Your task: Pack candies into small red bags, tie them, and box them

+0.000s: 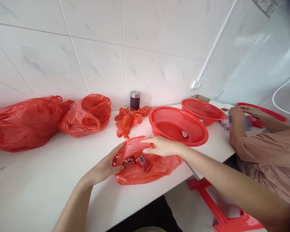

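Observation:
An open red plastic bag (145, 178) lies on the white table in front of me, with a few small red wrapped packets (144, 163) inside it. My left hand (105, 167) has the bag's left edge between its thumb and fingers. Over the bag's far rim reaches my right hand (163, 146), its fingers stretched out and its thumb apart from them. A bit of red plastic shows between that thumb and the fingers. Just beyond my right hand, a red colander basket (157, 117) has a small packet (184, 133) on its bottom.
Full red bags (26, 125) and a crumpled bag (128, 120) line the wall at the left, near a dark tumbler (135, 101). Another red basket (203, 109) stands further right. A co-worker's arms (238, 129) reach over a third basket (277, 113). A red stool (222, 216) is below the table edge.

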The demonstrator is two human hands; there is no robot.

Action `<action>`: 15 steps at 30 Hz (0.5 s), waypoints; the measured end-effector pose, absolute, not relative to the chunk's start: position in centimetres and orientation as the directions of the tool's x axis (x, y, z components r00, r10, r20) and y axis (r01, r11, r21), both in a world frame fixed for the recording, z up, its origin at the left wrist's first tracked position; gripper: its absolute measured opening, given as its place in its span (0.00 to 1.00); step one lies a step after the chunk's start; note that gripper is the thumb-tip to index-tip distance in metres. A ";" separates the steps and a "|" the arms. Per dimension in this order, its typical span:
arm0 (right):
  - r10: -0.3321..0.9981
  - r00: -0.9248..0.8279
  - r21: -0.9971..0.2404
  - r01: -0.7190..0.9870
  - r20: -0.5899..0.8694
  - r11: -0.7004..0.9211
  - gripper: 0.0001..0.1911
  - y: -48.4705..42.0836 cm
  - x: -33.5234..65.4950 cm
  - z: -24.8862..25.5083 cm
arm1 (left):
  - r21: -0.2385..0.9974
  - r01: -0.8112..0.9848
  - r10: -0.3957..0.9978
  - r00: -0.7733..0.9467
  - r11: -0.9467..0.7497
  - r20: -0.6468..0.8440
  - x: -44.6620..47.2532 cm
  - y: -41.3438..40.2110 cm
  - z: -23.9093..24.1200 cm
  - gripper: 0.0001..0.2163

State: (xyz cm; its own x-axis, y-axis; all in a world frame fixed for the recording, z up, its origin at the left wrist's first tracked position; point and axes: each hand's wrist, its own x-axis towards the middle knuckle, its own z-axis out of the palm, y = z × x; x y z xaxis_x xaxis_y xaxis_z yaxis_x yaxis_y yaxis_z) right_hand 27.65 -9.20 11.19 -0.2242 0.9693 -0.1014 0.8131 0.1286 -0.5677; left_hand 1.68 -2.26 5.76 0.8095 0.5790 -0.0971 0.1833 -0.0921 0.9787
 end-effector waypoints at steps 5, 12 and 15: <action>0.998 0.054 -0.642 0.765 -0.012 -0.049 0.22 -9.2 34.4 14.0 | 0.957 0.249 0.613 0.782 -0.145 -0.111 1.7 -2.1 5.6 0.34; 0.896 0.337 -0.203 0.893 -0.290 -0.401 0.41 -8.1 46.4 11.6 | 0.950 0.259 0.632 0.770 -0.176 -0.092 1.7 -1.8 5.4 0.34; 0.860 0.318 -0.197 0.886 -0.400 -0.419 0.43 -7.6 47.7 9.8 | 0.949 0.276 0.658 0.744 -0.151 -0.111 1.9 -1.5 4.9 0.34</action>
